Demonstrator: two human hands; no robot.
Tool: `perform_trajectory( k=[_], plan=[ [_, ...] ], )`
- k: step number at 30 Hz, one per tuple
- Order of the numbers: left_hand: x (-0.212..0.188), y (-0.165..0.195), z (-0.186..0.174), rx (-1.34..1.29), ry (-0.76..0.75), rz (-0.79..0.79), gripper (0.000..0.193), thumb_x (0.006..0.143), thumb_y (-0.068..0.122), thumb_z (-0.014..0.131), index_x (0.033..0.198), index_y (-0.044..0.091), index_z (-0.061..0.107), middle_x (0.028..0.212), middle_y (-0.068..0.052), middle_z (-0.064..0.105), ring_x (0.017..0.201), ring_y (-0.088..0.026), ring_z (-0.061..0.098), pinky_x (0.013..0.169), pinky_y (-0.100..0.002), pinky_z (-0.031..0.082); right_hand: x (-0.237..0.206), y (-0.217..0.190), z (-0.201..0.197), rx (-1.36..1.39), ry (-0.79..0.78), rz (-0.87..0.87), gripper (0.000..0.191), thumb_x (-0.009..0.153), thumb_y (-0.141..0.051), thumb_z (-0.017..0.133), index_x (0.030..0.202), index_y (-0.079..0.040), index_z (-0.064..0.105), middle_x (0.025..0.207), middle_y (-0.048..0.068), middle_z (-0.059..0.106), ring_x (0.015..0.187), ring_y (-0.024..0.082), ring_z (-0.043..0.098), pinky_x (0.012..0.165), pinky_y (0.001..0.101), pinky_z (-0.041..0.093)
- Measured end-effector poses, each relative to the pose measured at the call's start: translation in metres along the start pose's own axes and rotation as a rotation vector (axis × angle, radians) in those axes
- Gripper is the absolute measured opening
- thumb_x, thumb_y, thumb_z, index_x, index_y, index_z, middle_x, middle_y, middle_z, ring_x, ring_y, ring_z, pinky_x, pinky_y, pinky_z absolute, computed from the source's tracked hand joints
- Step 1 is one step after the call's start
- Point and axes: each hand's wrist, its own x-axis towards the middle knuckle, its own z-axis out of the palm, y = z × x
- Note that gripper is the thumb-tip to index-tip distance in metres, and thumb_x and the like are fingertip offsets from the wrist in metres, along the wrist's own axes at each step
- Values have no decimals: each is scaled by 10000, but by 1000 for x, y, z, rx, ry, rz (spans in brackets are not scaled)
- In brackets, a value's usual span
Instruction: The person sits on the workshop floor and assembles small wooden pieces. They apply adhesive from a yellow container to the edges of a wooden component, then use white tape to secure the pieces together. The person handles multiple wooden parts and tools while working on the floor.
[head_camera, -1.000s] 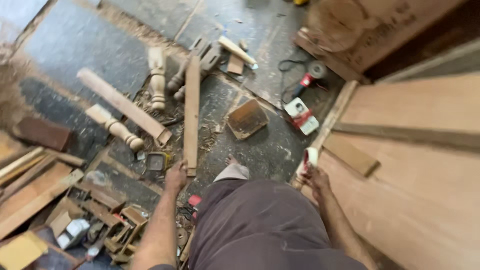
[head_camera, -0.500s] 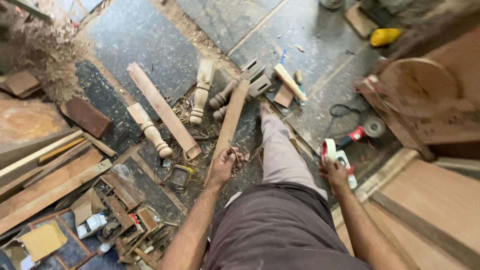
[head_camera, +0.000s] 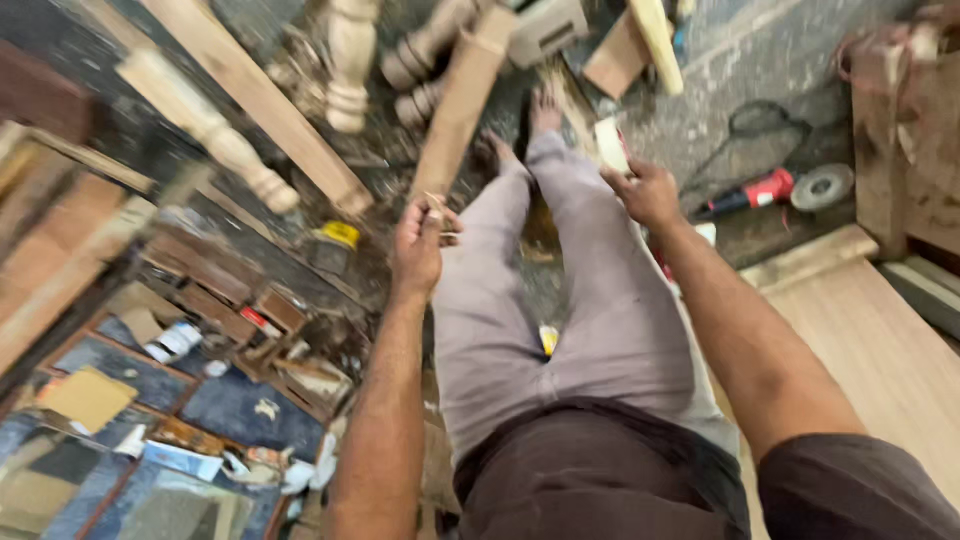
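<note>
Sawdust and offcuts cover the floor (head_camera: 690, 90) where the person sits with legs stretched out. The left hand (head_camera: 420, 245) has its fingers closed on the near end of a long wooden strip (head_camera: 455, 110), which runs away from the body toward a cluster of turned wooden legs (head_camera: 345, 60). The right hand (head_camera: 645, 190) pinches a small pale block (head_camera: 610, 145) between thumb and forefinger, just beside the right knee. To my eye the strip wants a firm hold low on its end, kept flat along the floor so it does not snag on the turned pieces beside it, with the block held square rather than by one corner.

A red power tool (head_camera: 750, 190) with a disc lies on the floor to the right, apart from both hands, by a broad wooden panel (head_camera: 880, 350). To the left, small open wooden boxes (head_camera: 250, 310) sit crowded together; they hold what look like tubes and scraps, though the blur hides the details. A yellow sheet (head_camera: 85, 395) lies nearer the corner.
</note>
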Motion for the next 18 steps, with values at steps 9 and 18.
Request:
perform_trajectory(
  k=[9, 18],
  plan=[
    [36, -177, 9, 308, 496, -142, 334, 1052, 342, 521, 1125, 47, 661, 843, -141, 657, 777, -275, 636, 748, -410, 521, 103, 7, 90, -249, -49, -419, 493, 865, -364, 822, 1212, -38, 695, 1182, 209, 665, 1042, 402, 658, 883, 483, 534],
    [165, -166, -61, 338, 334, 149, 409, 1112, 289, 456, 1388, -11, 487, 994, -228, 684, 897, -427, 676, 758, -505, 515, 281, -78, 94, -695, -52, -1229, 443, 991, -190, 822, 1307, 64, 643, 1189, 168, 709, 1069, 314, 642, 905, 469, 556]
  ],
)
